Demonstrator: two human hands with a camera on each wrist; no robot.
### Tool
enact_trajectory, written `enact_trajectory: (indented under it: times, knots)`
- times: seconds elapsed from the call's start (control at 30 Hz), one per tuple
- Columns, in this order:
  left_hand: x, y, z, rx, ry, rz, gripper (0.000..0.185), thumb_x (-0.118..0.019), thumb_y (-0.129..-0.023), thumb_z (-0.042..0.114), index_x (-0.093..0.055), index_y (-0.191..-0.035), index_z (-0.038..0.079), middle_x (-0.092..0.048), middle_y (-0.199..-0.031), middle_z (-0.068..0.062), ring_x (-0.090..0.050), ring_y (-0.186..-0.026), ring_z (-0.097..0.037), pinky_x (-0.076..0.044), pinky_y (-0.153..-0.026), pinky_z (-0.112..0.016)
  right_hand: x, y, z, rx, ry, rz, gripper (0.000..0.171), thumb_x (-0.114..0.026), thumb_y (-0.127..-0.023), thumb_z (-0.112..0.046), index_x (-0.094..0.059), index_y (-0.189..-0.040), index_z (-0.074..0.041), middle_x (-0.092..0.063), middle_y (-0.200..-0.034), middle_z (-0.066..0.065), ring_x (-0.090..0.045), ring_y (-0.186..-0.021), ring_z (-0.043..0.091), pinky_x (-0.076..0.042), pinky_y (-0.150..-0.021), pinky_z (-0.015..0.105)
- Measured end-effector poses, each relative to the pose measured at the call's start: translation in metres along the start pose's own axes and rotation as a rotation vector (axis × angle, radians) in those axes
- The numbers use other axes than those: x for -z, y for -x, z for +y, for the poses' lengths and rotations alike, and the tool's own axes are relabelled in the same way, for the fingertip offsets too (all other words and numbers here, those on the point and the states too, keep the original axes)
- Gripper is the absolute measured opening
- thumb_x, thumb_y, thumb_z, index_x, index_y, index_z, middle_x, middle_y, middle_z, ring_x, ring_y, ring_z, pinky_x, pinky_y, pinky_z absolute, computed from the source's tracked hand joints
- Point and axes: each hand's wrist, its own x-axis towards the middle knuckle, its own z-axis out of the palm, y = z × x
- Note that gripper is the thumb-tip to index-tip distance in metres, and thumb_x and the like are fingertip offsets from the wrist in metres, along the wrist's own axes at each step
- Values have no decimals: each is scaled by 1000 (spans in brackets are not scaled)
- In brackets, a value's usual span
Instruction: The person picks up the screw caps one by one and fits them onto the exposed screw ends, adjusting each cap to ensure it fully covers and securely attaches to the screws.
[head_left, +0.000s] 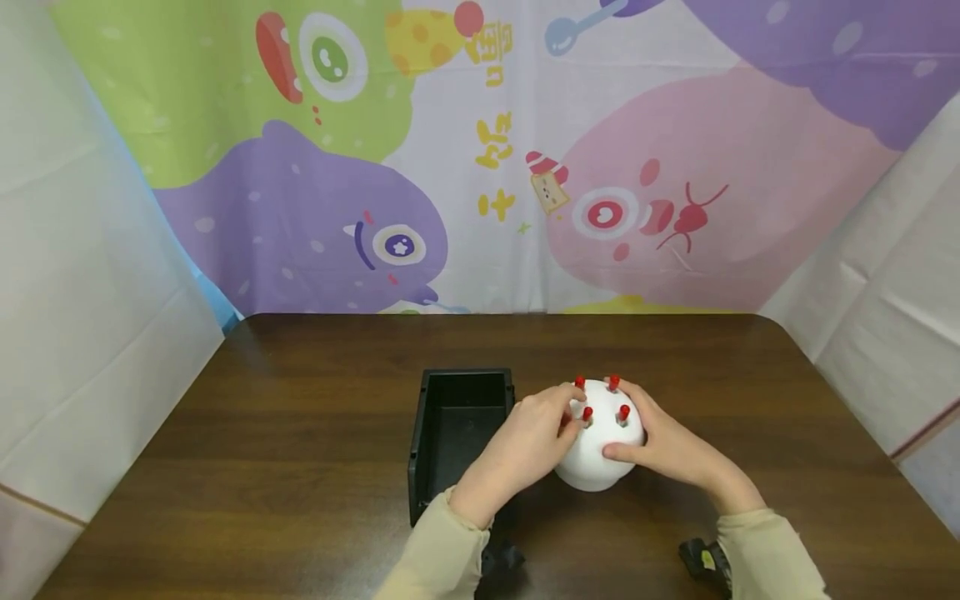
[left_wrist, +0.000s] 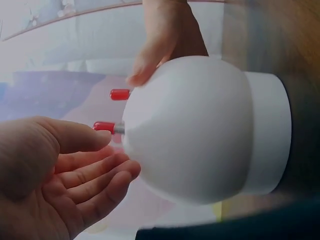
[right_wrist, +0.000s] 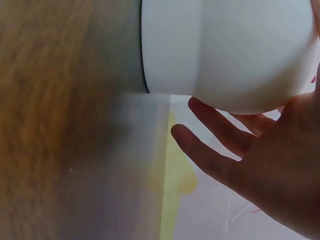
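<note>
A white dome [head_left: 596, 467] with a short cylindrical base stands on the dark wooden table [head_left: 300, 467], and several red-capped pegs [head_left: 624, 412] stick up from its top. My left hand [head_left: 528, 446] is at the dome's left side with relaxed fingers. In the left wrist view its thumb tip [left_wrist: 95, 140] touches one red peg [left_wrist: 103, 127], and the dome [left_wrist: 200, 130] fills the frame. My right hand [head_left: 663, 446] rests against the dome's right side, thumb on the front. In the right wrist view its fingers [right_wrist: 220, 150] lie straight beside the dome [right_wrist: 225, 50].
An open black rectangular box [head_left: 457, 429] sits just left of the dome, touching my left wrist area. A colourful cartoon cloth [head_left: 480, 167] hangs behind the table, with white sheets [head_left: 90, 317] at both sides. Black wrist mounts [head_left: 705, 558] show near the table's front edge.
</note>
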Motion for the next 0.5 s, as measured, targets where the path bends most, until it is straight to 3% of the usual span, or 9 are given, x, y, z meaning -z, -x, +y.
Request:
enact_trajectory:
  times: [0.23, 0.5]
  knots:
    - [13, 13, -10, -20, 30, 36, 15, -59, -88, 20, -63, -100, 13, -59, -87, 2, -50, -66, -4, -44, -59, -11, 1, 1, 2, 11, -6, 4, 86, -69, -78, -37, -16, -142, -14, -32, -136, 14, -42, -118, 31, -40, -89, 49]
    - [47, 32, -28, 3, -36, 150, 9, -57, -89, 22, -65, -94, 20, -58, -83, 9, -47, -63, -3, -41, -56, -16, 2, 3, 3, 20, 64, 57, 88, -69, -76, -42, -19, -142, -11, -30, -140, 14, -39, -122, 33, -37, -93, 53]
